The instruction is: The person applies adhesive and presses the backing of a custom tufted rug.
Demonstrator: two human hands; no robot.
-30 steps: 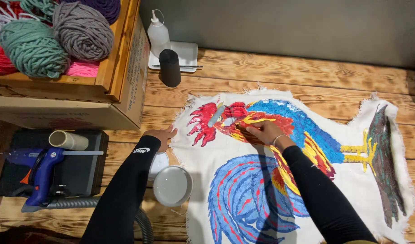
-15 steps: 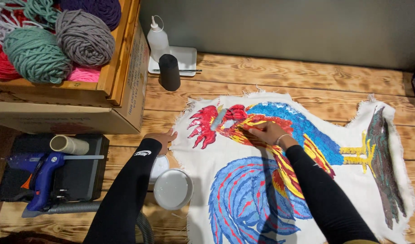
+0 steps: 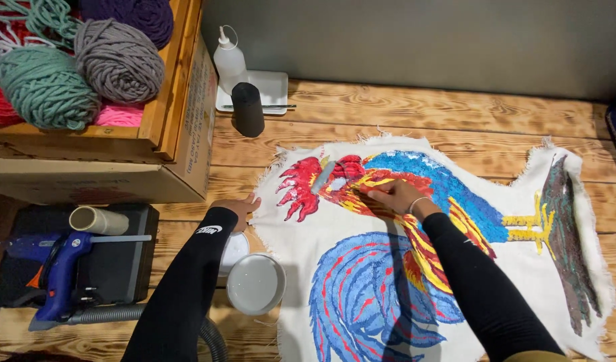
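The wooden floor (image 3: 455, 114) is carrying the whole layout, and the rooster rug (image 3: 361, 295) is lying across its centre and right: a white cloth piece with frayed edges, tufted in red, yellow and blue. Its long axis is running from about 9 o'clock to about 3 o'clock, with the red comb and head pointing to 9 o'clock and the dark feet lying at the 3 o'clock end; the blue tail is curling toward 6 o'clock. At 10 o'clock from the rug, a wooden crate (image 3: 180, 80) on a cardboard box is holding yarn balls (image 3: 117, 60). At 8 o'clock, a black mat (image 3: 120, 268) is carrying a blue glue gun (image 3: 60, 268) and a cardboard tube (image 3: 97, 220). A round grey lid (image 3: 256, 284) is sitting just beside the rug's left edge, and a black cylinder (image 3: 248, 108) is standing at 12 o'clock beside a white squeeze bottle (image 3: 229, 60). The left hand (image 3: 237, 206) is pressing flat, fingers extended, on the rug's 9 o'clock edge. The right hand (image 3: 396, 196) is closing around a thin tool that is too small to identify, its tip touching the yellow neck area. Compared with the earlier frames, both hands are staying in nearly the same places and the rug is lying unmoved.
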